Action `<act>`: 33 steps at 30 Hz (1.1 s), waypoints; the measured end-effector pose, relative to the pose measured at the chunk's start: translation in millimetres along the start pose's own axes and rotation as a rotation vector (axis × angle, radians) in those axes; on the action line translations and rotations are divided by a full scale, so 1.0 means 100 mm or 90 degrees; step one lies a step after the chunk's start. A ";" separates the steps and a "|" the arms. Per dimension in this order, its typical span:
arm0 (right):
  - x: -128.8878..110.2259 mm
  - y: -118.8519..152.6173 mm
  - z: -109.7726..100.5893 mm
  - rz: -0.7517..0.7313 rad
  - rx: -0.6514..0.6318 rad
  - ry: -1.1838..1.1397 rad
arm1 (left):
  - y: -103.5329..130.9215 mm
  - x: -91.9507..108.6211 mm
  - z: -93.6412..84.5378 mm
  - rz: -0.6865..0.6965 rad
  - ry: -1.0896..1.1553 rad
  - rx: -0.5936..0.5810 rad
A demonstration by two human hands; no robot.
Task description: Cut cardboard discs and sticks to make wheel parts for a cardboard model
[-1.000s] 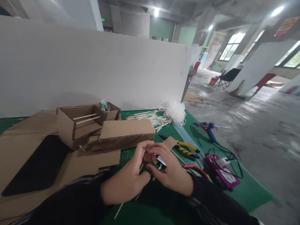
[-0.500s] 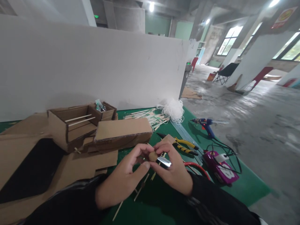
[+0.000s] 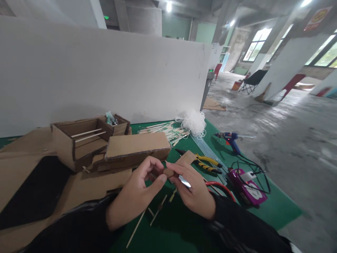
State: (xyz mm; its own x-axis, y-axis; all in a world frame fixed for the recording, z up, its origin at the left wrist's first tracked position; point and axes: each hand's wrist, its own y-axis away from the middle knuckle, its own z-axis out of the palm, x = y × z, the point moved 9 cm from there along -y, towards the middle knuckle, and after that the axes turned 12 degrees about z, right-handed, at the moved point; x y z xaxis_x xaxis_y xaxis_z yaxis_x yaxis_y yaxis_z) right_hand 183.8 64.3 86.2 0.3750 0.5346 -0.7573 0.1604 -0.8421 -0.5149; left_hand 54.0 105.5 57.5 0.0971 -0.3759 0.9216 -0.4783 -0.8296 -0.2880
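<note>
A small round cardboard disc (image 3: 169, 172) is pinched between my two hands. My left hand (image 3: 142, 191) grips its left side with thumb and fingers. My right hand (image 3: 193, 188) closes on its right side. A shiny metal piece (image 3: 184, 181) shows at my right palm; whether I hold it or it lies behind, I cannot tell. Below the hands, thin wooden sticks (image 3: 136, 228) lie on the green table, one passing through a small dark disc (image 3: 160, 207). A red curved handle (image 3: 220, 185) lies beside my right wrist.
Yellow-black pliers (image 3: 209, 164) lie past my right hand, near clear glue sticks (image 3: 207, 151). A blue glue gun (image 3: 231, 140) and a purple power strip (image 3: 249, 188) with cables sit at right. Cardboard boxes (image 3: 138, 146) stand left; white string (image 3: 193, 123) lies at the back.
The disc has turned between my fingers and shows a narrower face. My right fingers have shifted left over it, covering more of the metal piece.
</note>
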 end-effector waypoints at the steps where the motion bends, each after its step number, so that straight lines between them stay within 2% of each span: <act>1: -0.01 0.00 0.00 -0.002 -0.003 0.003 | 0.00 0.01 0.01 0.004 -0.001 -0.004; 6: -0.01 0.01 0.01 -0.015 -0.020 0.003 | -0.01 0.05 0.07 0.021 0.005 -0.039; 11: 0.02 -0.01 0.08 -0.005 -0.062 0.030 | -0.02 0.04 0.08 0.001 0.033 -0.036; 14: -0.01 -0.04 0.01 0.025 -0.080 0.079 | -0.02 0.01 0.07 -0.032 0.093 -0.013; 16: 0.02 0.00 -0.12 0.080 -0.091 0.183 | -0.02 -0.02 0.09 -0.065 0.153 -0.009; 18: 0.14 0.13 -0.30 0.159 -0.110 0.337 | -0.01 -0.03 0.12 -0.097 0.210 -0.016; 20: 0.31 0.37 -0.43 0.213 -0.172 0.479 | 0.00 -0.02 0.14 -0.115 0.243 -0.015; 23: 0.59 0.74 -0.56 0.270 -0.238 0.596 | 0.01 0.00 0.12 -0.125 0.258 0.010; 27: 0.84 0.95 -0.58 0.339 -0.255 0.629 | 0.01 0.01 0.09 -0.123 0.262 0.047; 33: 0.91 0.93 -0.57 0.415 -0.222 0.610 | -0.02 0.05 0.00 -0.091 0.224 0.090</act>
State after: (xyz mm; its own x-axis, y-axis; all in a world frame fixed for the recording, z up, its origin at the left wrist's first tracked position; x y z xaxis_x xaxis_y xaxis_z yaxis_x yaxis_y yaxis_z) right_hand 285.3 30.5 -8.0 0.9778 -0.1430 -0.1529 -0.1287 -0.9866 0.0999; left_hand 55.1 105.2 63.0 -0.1627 -0.1089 0.9807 -0.3542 -0.9212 -0.1610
